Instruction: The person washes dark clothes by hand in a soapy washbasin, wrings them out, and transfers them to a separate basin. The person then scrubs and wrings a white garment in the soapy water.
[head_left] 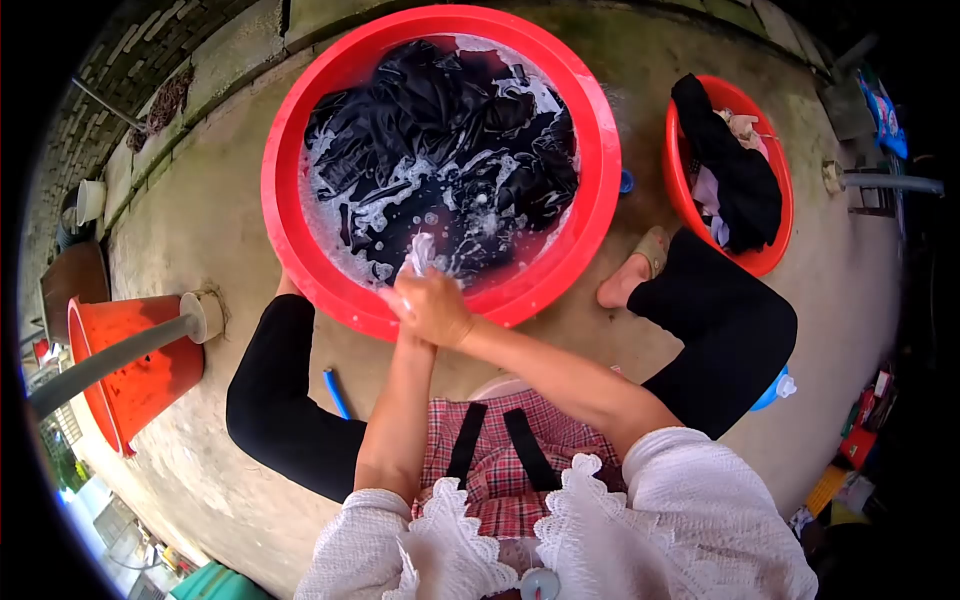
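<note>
Over the near rim of a big red basin (284, 215), my two hands are pressed together around a small whitish wet cloth (422, 250). My right hand (437, 308) is on top with its fingers wrapped round. My left hand (396, 300) is partly hidden under it, also closed. One end of the cloth sticks up past my fingers; the rest is hidden in my grip. Beyond them, dark wet clothes (420, 110) lie bunched in sudsy, dark water in the basin.
A smaller red tub (680, 190) at the right holds a black garment (738, 185) and paler pieces. An orange-red bucket (150, 375) stands at the left. A blue tube-like piece (336, 393) lies by my left leg. My bent legs flank the basin on the concrete floor (200, 225).
</note>
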